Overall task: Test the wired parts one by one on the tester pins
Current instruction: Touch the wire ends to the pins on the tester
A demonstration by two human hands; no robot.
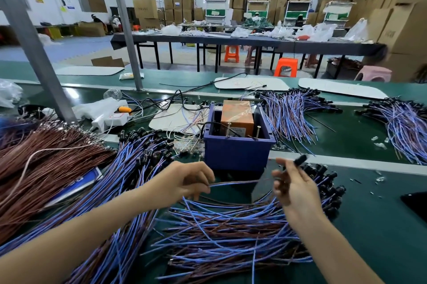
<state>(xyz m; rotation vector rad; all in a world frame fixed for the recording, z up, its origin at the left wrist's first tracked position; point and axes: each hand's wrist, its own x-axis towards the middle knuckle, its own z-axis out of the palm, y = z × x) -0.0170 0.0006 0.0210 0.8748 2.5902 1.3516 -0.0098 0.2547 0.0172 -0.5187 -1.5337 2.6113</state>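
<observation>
A blue bin [238, 152] holds an orange box, and two metal tester pins [257, 132] stand at its front rim. I hold one wired part in front of the bin. My left hand [187, 179] pinches the free ends of its blue and brown wire [235, 182]. My right hand [293, 184] pinches the black cap end [300, 159] between thumb and forefinger, a little right of and below the pins. A heap of blue and brown wired parts [231, 233] lies under both hands.
More wired parts lie in a bundle at the left [129, 168] and in piles at the right [291, 112] and far right [402, 126]. Brown wires [41, 159] fill the left edge. A white power strip [111, 119] and cables sit behind, beside a grey post [34, 48].
</observation>
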